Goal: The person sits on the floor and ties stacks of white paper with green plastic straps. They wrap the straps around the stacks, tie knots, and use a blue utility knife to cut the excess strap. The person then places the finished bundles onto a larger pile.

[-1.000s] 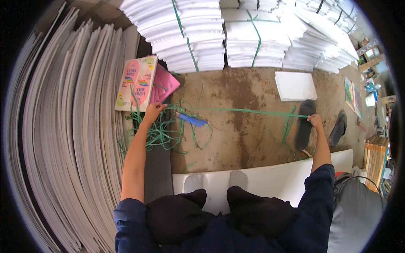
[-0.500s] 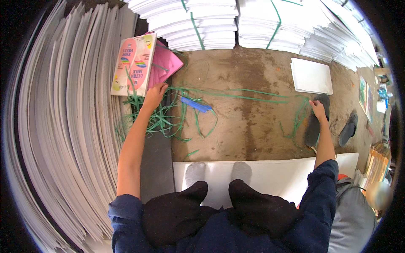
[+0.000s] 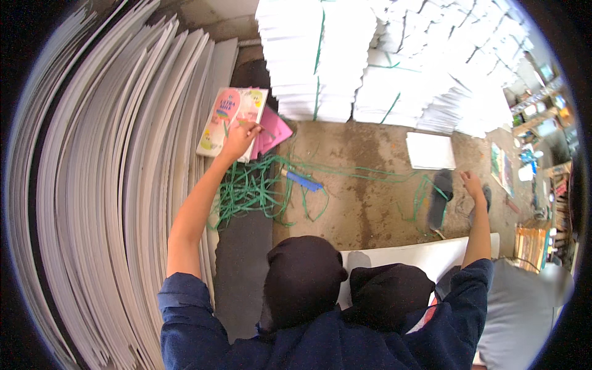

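Note:
My left hand point(image 3: 243, 139) is over a printed milk carton sheet point(image 3: 213, 140), its fingers pinched together. Short green strands show beside the fingers; whether they grip one I cannot tell. Pink sheets point(image 3: 273, 132) stick out from under the carton sheet. Closer to me lies a tangle of green plastic strapping point(image 3: 250, 191), with a blue-handled tool point(image 3: 303, 181) at its right side. Two long strands run right across the floor to a dark slipper point(image 3: 439, 206). My right hand point(image 3: 472, 186) hovers right of that slipper, fingers curled, apart from the visible strands.
Tall stacks of white paper point(image 3: 317, 68) tied with green strap stand at the back. Large upright sheets point(image 3: 148, 185) fill the left side. A small white sheet stack point(image 3: 430, 151) lies on the floor, and a white board point(image 3: 394, 253) is by my knees. Shelves point(image 3: 542, 129) are far right.
My left hand has moved from the strapping's edge up over the carton sheet. My right hand has come away from the long strand's right end. My knees have bent and the view has tilted.

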`<state>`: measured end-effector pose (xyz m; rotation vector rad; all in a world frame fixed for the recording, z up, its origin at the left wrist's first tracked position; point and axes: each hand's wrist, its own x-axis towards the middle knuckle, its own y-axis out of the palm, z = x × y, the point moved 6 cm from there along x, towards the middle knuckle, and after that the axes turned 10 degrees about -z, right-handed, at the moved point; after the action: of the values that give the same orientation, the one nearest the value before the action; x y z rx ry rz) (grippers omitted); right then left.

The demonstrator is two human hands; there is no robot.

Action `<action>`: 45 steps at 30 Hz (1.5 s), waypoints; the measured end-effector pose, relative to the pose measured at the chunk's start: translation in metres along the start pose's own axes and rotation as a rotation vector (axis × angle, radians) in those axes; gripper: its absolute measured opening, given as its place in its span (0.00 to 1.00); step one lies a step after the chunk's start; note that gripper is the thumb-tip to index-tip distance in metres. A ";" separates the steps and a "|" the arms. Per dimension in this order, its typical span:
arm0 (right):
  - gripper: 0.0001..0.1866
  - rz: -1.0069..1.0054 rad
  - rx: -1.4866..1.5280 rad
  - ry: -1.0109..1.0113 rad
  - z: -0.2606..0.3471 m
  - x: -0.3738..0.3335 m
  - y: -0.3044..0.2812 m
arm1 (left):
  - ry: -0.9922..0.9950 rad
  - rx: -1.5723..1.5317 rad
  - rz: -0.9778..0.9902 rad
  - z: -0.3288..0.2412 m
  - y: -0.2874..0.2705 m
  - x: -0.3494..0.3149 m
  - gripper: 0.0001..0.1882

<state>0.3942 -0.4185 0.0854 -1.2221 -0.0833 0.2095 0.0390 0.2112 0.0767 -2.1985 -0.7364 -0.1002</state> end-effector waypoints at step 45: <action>0.32 -0.233 1.984 0.284 0.072 0.251 -0.010 | -0.424 -0.790 0.203 -0.377 0.432 0.311 0.28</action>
<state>0.6280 -0.3043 0.1070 0.7467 0.2087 -0.1289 0.5894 -0.1325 0.1364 -3.0964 -0.7756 0.2260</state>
